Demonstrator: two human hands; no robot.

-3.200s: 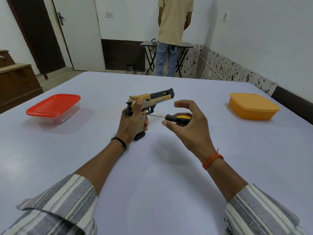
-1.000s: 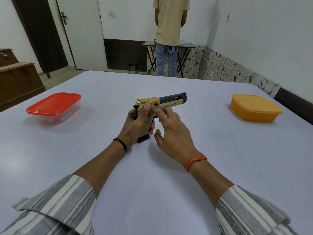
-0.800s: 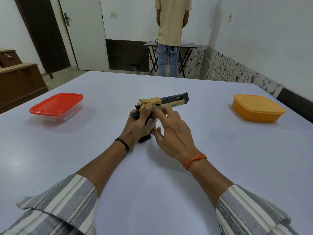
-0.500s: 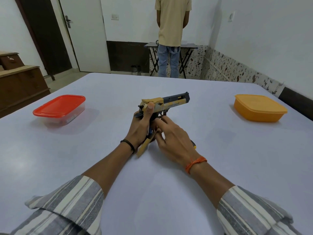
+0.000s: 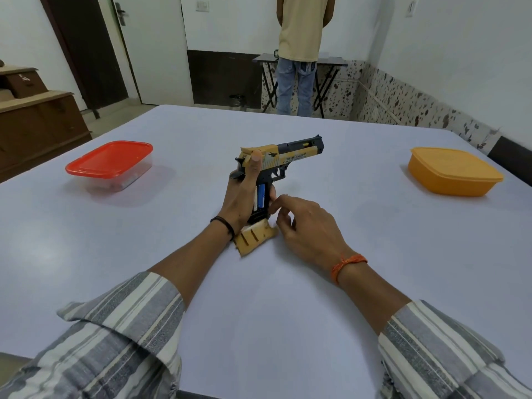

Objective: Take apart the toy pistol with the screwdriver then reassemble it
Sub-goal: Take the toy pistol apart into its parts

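The yellow-and-black toy pistol (image 5: pixel 290 155) stands upright on its butt at the table's middle, barrel pointing right. My left hand (image 5: pixel 240 197) grips its handle from behind, thumb up on the rear of the slide. The handle's side is uncovered and shows a blue part (image 5: pixel 261 196) inside. A tan grip panel (image 5: pixel 254 238) lies flat on the table just below the butt, beside my left wrist. My right hand (image 5: pixel 311 228) hovers to the panel's right, fingers loosely curled, fingertips close to the butt and the panel. The screwdriver is not visible.
A clear box with a red lid (image 5: pixel 109 162) sits at the left of the white table (image 5: pixel 288 298), an orange lidded box (image 5: pixel 453 175) at the right. A person (image 5: pixel 302 38) stands by a folding table beyond the far edge. A wooden cabinet (image 5: pixel 37 125) is far left.
The screwdriver left my right hand, which then went to the pistol's handle. The tan grip panel came off and now lies on the table. My left hand kept its hold.
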